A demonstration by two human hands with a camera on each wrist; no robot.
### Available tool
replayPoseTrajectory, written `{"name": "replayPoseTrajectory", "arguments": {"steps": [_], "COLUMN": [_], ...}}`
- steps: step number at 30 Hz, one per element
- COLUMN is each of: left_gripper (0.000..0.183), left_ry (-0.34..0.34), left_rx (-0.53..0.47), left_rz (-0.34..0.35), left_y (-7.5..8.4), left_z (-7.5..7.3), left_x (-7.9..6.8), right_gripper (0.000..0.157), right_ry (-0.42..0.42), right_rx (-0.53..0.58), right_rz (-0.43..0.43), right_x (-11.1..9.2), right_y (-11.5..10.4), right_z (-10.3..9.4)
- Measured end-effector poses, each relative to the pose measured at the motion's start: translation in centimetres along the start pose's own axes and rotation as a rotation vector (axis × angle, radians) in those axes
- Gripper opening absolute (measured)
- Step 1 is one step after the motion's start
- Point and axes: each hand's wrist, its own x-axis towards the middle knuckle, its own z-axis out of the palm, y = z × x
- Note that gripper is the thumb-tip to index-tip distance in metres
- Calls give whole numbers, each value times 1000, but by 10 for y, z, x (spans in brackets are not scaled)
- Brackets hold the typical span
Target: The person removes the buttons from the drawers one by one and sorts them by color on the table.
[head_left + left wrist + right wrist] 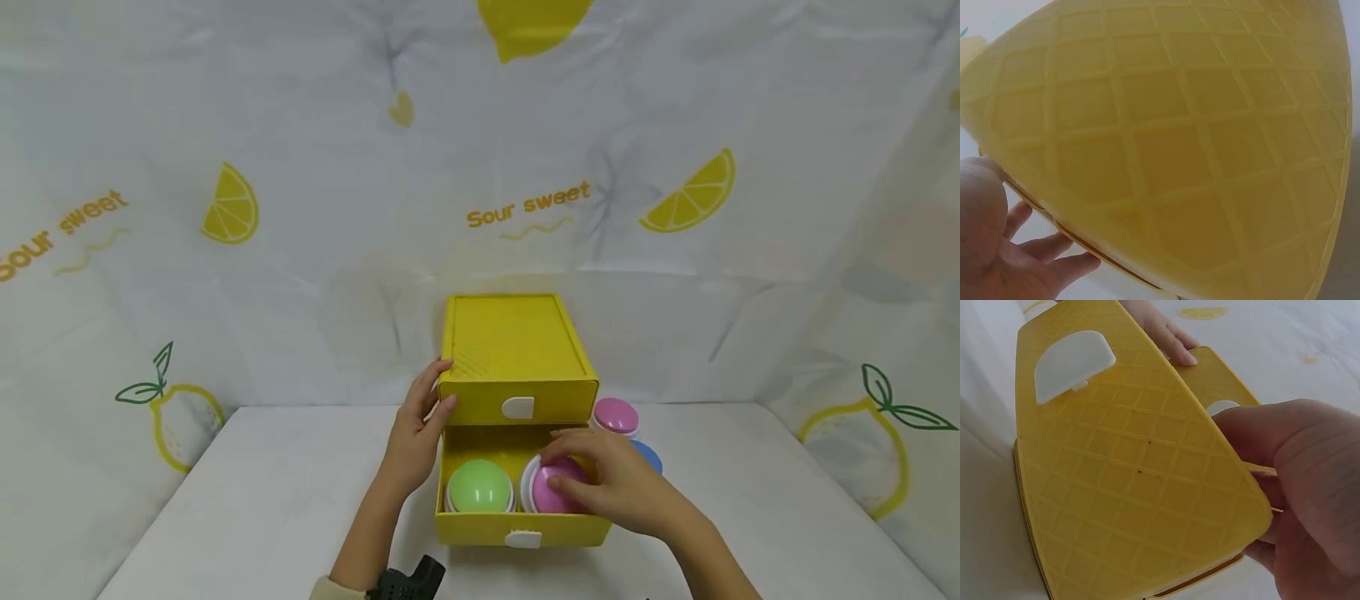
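A small yellow drawer box (517,337) stands on the white table, its lower drawer (480,531) pulled out toward me. At the upper left front corner my left hand (412,433) rests its fingers along the side, thumb near the front edge. Inside the lower drawer, a round green-topped container (480,487) with a white rim sits on the left. To its right is a pink-topped round container (564,468), tilted, which my right hand (630,483) grips between thumb and fingers. The right wrist view shows the drawer front and its white tab (1075,365); the container is hidden there.
Right of the box, behind my right hand, stand another pink-topped container (617,415) and a partly hidden blue one (647,456). The upper drawer (480,403) is closed. A white lemon-print sheet (337,167) hangs behind the table.
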Motion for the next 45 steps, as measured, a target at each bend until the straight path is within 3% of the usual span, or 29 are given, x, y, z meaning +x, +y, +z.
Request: {"name": "replayPoseTrajectory", "arguments": {"steps": [6, 15, 21, 27, 33, 40, 45], "left_gripper": [46, 46, 47, 47, 47, 47, 47], "left_ry": [6, -11, -12, 10, -2, 10, 1], "left_rx": [11, 12, 3, 25, 43, 50, 47], "left_rz": [14, 10, 4, 10, 26, 13, 10], "left_y": [3, 4, 2, 2, 3, 1, 1], "left_z": [2, 6, 7, 1, -1, -2, 0], "left_x": [1, -2, -3, -4, 0, -1, -1], "right_gripper": [29, 44, 40, 38, 40, 40, 37], "right_ry": [75, 141, 119, 66, 83, 84, 131], "right_rx": [45, 33, 50, 111, 108, 247, 300], "right_rz": [-53, -27, -82, -55, -45, -4, -3], "right_x": [-8, -19, -18, -11, -9, -11, -13], "right_y": [2, 1, 1, -1, 0, 1, 2], "right_z": [2, 1, 1, 2, 2, 1, -5]}}
